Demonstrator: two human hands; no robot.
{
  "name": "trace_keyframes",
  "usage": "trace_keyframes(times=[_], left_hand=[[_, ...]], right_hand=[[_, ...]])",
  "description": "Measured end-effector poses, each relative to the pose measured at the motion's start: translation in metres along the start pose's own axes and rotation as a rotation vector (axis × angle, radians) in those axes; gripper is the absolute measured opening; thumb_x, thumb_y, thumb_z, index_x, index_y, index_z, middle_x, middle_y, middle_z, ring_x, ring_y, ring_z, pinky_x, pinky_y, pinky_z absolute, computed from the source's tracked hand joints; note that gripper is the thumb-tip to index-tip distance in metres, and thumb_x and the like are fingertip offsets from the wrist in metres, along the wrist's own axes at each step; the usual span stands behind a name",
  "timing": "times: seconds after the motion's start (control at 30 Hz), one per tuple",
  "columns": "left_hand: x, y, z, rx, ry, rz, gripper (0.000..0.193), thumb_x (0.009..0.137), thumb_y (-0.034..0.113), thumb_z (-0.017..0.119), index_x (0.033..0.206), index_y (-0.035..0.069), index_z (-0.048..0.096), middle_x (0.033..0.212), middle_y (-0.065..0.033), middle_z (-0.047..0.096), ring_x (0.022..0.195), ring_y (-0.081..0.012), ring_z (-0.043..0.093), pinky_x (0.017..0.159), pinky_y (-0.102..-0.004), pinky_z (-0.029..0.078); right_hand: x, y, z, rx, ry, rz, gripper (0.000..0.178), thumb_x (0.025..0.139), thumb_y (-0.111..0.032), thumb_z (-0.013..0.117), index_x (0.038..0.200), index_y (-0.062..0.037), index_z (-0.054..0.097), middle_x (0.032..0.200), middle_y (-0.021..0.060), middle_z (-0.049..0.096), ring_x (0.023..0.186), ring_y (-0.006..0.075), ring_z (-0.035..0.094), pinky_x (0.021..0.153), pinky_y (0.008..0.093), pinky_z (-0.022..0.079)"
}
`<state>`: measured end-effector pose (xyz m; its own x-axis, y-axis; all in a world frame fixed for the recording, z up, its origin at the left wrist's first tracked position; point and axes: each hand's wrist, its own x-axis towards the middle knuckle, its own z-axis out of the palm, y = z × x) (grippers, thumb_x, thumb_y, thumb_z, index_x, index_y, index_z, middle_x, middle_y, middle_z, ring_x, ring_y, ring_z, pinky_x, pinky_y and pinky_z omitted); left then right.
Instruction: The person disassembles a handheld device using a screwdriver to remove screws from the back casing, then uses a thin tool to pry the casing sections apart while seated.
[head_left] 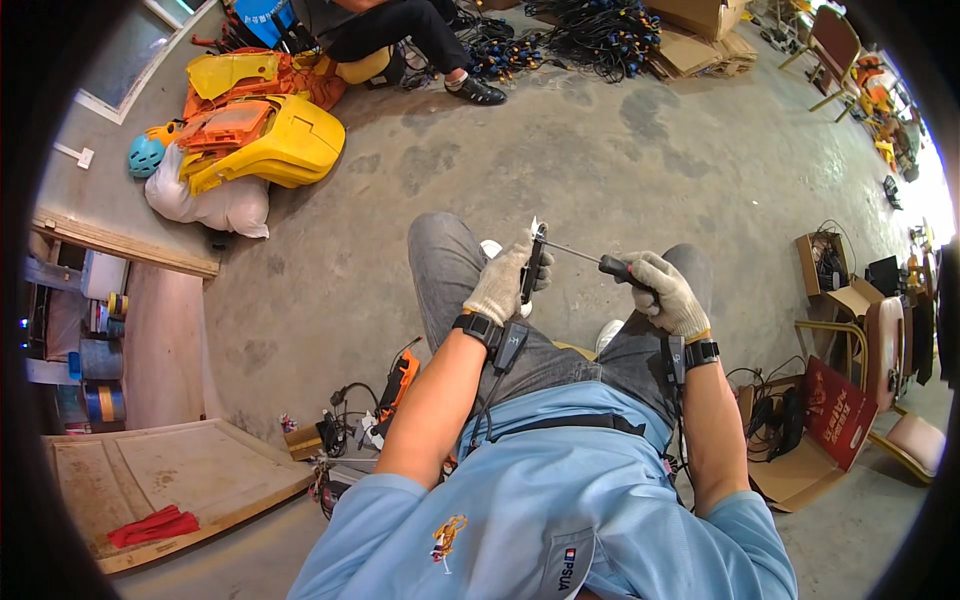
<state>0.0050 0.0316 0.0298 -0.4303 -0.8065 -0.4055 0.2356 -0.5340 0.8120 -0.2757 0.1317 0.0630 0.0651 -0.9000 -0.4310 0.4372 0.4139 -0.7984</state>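
Gripping a black-handled metal screwdriver (628, 272), our curled right hand (672, 292) could slip if the narrow black part (533, 265) clasped by our left hand (505, 284) at its nine o'clock tilts.

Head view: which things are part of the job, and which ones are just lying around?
Part of the job:
- screwdriver, in the right grip
- dark narrow part, in the left grip

Probably just lying about, since no hand is near:
- blue helmet
- yellow plastic shell
- red cloth
- red-backed chair
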Motion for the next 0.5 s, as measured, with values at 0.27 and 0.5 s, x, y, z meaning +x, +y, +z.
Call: trace_keyframes(times=[0.27, 0.5], left_hand=[[0.003, 0.003, -0.005, 0.048, -0.009, -0.005, 0.050, 0.104, 0.052, 0.059, 0.121, 0.005, 0.064, 0.095, -0.0057, 0.070, 0.077, -0.0127, 0.066, 0.071, -0.0272, 0.058], [0.001, 0.004, -0.001, 0.064, -0.063, 0.016, 0.046, 0.101, 0.051, 0.063, 0.115, 0.007, 0.063, 0.090, -0.0012, 0.065, 0.073, -0.0098, 0.061, 0.067, -0.0251, 0.054]], right_hand=[[-0.004, -0.009, 0.011, 0.014, 0.045, 0.054, 0.043, 0.107, -0.043, 0.053, 0.109, -0.0022, 0.065, 0.084, 0.0050, 0.065, 0.046, 0.0033, 0.038, 0.038, 0.0207, 0.028], [0.001, -0.004, -0.005, -0.101, 0.123, 0.167, 0.043, 0.104, -0.043, 0.052, 0.086, -0.0059, 0.063, 0.062, 0.0009, 0.054, 0.041, 0.0072, 0.038, 0.036, 0.0249, 0.027]])
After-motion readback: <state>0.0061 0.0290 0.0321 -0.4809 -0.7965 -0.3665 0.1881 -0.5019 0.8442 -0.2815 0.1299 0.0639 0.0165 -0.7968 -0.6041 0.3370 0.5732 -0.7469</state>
